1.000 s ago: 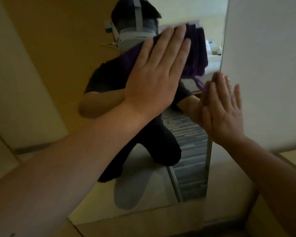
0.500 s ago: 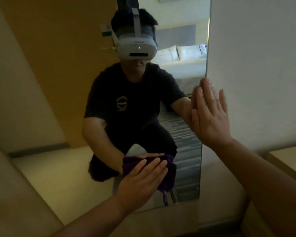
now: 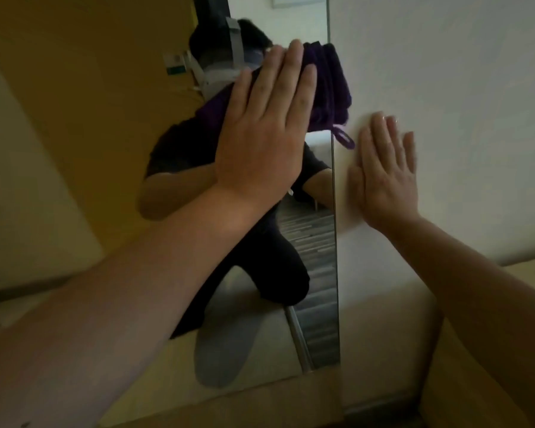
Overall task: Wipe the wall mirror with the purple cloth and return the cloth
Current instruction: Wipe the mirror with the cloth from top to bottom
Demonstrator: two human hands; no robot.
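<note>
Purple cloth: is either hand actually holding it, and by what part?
Left hand presses the purple cloth flat against the mirror under open palm and fingers, no pinch. Right hand holds nothing, flat on the wall.

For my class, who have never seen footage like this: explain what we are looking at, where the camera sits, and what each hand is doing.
There is no machine here. The camera is worn on a person's head, looking forward at their own arms. In front is a wall mirror, so the kneeling figure is that person's reflection. The left hand presses a purple cloth flat against the glass, near the mirror's right edge. The right hand rests open on the white wall beside the mirror, holding nothing.
</note>
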